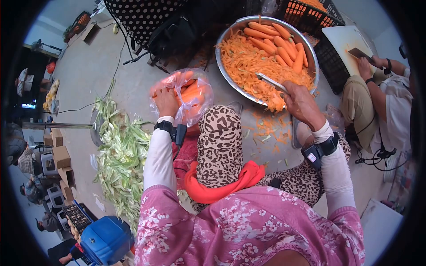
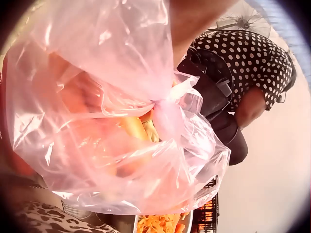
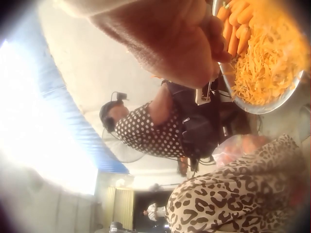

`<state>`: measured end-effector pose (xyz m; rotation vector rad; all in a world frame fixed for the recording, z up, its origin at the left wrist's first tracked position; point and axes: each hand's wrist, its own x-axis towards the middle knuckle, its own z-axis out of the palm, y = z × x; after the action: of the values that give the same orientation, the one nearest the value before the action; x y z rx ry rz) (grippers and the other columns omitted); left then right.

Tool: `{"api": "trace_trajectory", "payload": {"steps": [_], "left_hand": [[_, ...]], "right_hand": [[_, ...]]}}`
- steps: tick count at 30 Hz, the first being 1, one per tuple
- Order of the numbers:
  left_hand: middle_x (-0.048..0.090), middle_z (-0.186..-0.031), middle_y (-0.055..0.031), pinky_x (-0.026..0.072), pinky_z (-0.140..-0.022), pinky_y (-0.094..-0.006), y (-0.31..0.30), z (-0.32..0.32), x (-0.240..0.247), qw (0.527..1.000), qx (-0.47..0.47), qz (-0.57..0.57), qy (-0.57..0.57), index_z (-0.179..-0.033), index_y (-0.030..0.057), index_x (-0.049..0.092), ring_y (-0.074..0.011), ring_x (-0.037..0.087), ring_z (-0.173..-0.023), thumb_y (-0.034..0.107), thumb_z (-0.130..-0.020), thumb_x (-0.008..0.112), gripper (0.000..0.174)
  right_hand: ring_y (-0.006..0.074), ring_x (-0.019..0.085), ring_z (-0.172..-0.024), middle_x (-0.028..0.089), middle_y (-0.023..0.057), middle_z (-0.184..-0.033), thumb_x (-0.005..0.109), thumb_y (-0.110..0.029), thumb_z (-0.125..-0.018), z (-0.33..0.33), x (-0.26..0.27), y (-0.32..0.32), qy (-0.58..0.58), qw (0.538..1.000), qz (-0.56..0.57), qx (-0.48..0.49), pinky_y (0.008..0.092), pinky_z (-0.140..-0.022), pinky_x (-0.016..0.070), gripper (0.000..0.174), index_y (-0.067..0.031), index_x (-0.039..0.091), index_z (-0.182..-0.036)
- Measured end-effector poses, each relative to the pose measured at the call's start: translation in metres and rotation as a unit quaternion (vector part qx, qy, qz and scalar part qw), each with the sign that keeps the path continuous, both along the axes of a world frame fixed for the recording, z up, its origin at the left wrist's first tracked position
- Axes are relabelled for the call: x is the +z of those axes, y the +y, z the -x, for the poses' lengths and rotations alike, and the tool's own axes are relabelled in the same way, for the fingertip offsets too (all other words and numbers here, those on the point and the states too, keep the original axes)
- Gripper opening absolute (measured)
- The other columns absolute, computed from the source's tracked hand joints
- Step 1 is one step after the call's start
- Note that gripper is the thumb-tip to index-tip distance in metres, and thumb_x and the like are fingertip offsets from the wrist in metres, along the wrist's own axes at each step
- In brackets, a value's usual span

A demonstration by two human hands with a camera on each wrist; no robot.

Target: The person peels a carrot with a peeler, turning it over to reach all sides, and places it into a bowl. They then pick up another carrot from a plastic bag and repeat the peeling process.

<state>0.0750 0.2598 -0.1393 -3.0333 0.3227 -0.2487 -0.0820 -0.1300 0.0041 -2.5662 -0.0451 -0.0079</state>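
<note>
Closest in, the person's raised knee (image 1: pixel 219 142) in leopard-print cloth stands between the two arms, with a red cloth (image 1: pixel 222 188) draped across the lap below it. Orange peel scraps (image 1: pixel 266 128) lie on the floor just right of the knee.

The left hand (image 1: pixel 166 101) rests on the top of a clear plastic bag (image 1: pixel 193 95) packed with carrots, its fingers curled into the plastic and gripping it. The bag sits against the front of the knee, well left of the bowl. In the left wrist view the film is bunched into a twist and blocks nearly everything behind it.

The right hand (image 1: pixel 301 104) is closed round the handle of a thin metal blade (image 1: pixel 270 82), which juts left over the near edge of a wide metal bowl (image 1: pixel 218 55). Carrot shavings (image 1: pixel 248 64) fill the bowl, and whole peeled carrots (image 1: pixel 277 44) are stacked at its far side.

To the left, a long heap of corn husks (image 1: pixel 122 150) runs along the floor, with a blue container (image 1: pixel 106 239) at its near end.

Beyond the bag and bowl sit a black bag (image 1: pixel 173 35) and a person in polka dots (image 1: pixel 142 13). A dark crate (image 1: pixel 306 13) holding more carrots stands behind the bowl. At the right, another seated person holds a knife (image 1: pixel 361 54) on a white cutting board (image 1: pixel 346 37).
</note>
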Motion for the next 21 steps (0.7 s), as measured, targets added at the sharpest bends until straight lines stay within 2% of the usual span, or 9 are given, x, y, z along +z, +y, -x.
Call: {"api": "trace_trajectory", "payload": {"steps": [6, 10, 12, 13, 14, 16, 17, 19, 21], "left_hand": [[0.057, -0.104, -0.0139, 0.0467, -0.081, -0.0414, 0.015, 0.007, 0.021, 0.997, -0.066, -0.013, 0.038, -0.094, 0.0047, 0.063, -0.0337, 0.053, -0.1, 0.015, -0.074, 0.065, 0.023], [0.059, -0.1, -0.0182, 0.0487, -0.076, -0.0434, 0.03, 0.02, 0.057, 0.992, -0.037, 0.119, -0.006, -0.096, -0.0016, 0.061, -0.0346, 0.059, -0.088, 0.017, -0.073, 0.069, 0.031], [0.062, -0.09, -0.0182, 0.0489, -0.071, -0.0416, 0.045, 0.02, 0.073, 0.974, -0.029, 0.224, -0.019, -0.098, -0.0018, 0.062, -0.0354, 0.061, -0.079, 0.021, -0.075, 0.07, 0.033], [0.064, -0.078, -0.0132, 0.0485, -0.062, -0.0331, 0.048, 0.021, 0.078, 0.957, -0.021, 0.288, -0.025, -0.097, -0.0019, 0.064, -0.0259, 0.061, -0.068, 0.024, -0.079, 0.07, 0.032], [0.064, -0.078, -0.0132, 0.0485, -0.062, -0.0331, 0.05, 0.021, 0.082, 0.958, -0.022, 0.285, -0.028, -0.097, -0.0019, 0.064, -0.0259, 0.061, -0.068, 0.024, -0.079, 0.07, 0.032], [0.062, -0.074, -0.0065, 0.0455, -0.055, -0.0237, 0.041, 0.026, 0.107, 0.851, 0.137, 0.49, 0.127, -0.097, -0.0012, 0.064, -0.0135, 0.058, -0.064, 0.023, -0.082, 0.068, 0.029], [0.061, -0.074, -0.0035, 0.0436, -0.051, -0.02, 0.041, 0.026, 0.11, 0.819, 0.109, 0.551, 0.119, -0.094, -0.0005, 0.065, -0.007, 0.055, -0.062, 0.023, -0.083, 0.069, 0.027], [0.061, -0.075, -0.004, 0.0443, -0.051, -0.02, 0.03, 0.03, 0.127, 0.792, 0.106, 0.59, 0.115, -0.095, -0.0011, 0.064, -0.0081, 0.055, -0.062, 0.023, -0.084, 0.068, 0.026], [0.061, -0.08, -0.0057, 0.0453, -0.054, -0.0204, 0.015, 0.035, 0.148, 0.758, 0.1, 0.633, 0.121, -0.104, -0.0022, 0.06, -0.0105, 0.056, -0.065, 0.023, -0.087, 0.064, 0.031]], "right_hand": [[0.0436, 0.055, -0.081, 0.057, 0.0246, -0.083, 0.054, 0.0, -0.078, 0.0, -0.001, -0.003, -0.018, 1.0, 0.004, 0.006, 0.0461, -0.067, 0.043, 0.017, 0.0012, 0.054, -0.094], [0.044, 0.054, -0.081, 0.056, 0.0249, -0.082, 0.054, -0.001, -0.078, 0.001, -0.002, -0.004, -0.034, 0.999, 0.004, 0.016, 0.0467, -0.067, 0.0424, 0.016, 0.0014, 0.052, -0.093], [0.0443, 0.053, -0.073, 0.054, 0.0249, -0.072, 0.051, 0.001, -0.075, 0.001, -0.004, -0.003, -0.083, 0.996, -0.02, 0.021, 0.0502, -0.064, 0.0401, 0.011, 0.0018, 0.05, -0.085], [0.0443, 0.053, -0.073, 0.054, 0.0249, -0.072, 0.051, 0.001, -0.075, 0.001, -0.005, -0.003, -0.085, 0.996, -0.023, 0.021, 0.0502, -0.064, 0.0401, 0.011, 0.0018, 0.05, -0.085], [0.0444, 0.053, -0.073, 0.054, 0.0249, -0.073, 0.051, 0.0, -0.075, 0.001, -0.005, -0.003, -0.078, 0.997, -0.019, 0.019, 0.0504, -0.064, 0.0398, 0.01, 0.0018, 0.05, -0.085], [0.0445, 0.053, -0.073, 0.055, 0.0249, -0.073, 0.051, 0.0, -0.075, 0.002, -0.005, -0.005, -0.075, 0.997, -0.015, 0.015, 0.0506, -0.063, 0.0395, 0.01, 0.0017, 0.05, -0.085], [0.0439, 0.053, -0.073, 0.054, 0.0249, -0.075, 0.054, -0.003, -0.077, 0.003, -0.005, -0.007, -0.064, 0.998, -0.02, 0.017, 0.0477, -0.063, 0.0407, 0.013, 0.0016, 0.051, -0.089], [0.0434, 0.054, -0.074, 0.054, 0.0249, -0.077, 0.057, -0.005, -0.079, 0.001, -0.007, -0.01, -0.057, 0.998, -0.024, 0.016, 0.0448, -0.063, 0.0418, 0.016, 0.0014, 0.052, -0.093], [0.0305, 0.055, -0.063, 0.055, 0.0164, -0.068, 0.062, -0.012, -0.081, 0.0, -0.009, -0.012, -0.057, 0.995, -0.079, 0.022, 0.0376, -0.058, 0.0416, 0.017, -0.0002, 0.054, -0.09]]}}
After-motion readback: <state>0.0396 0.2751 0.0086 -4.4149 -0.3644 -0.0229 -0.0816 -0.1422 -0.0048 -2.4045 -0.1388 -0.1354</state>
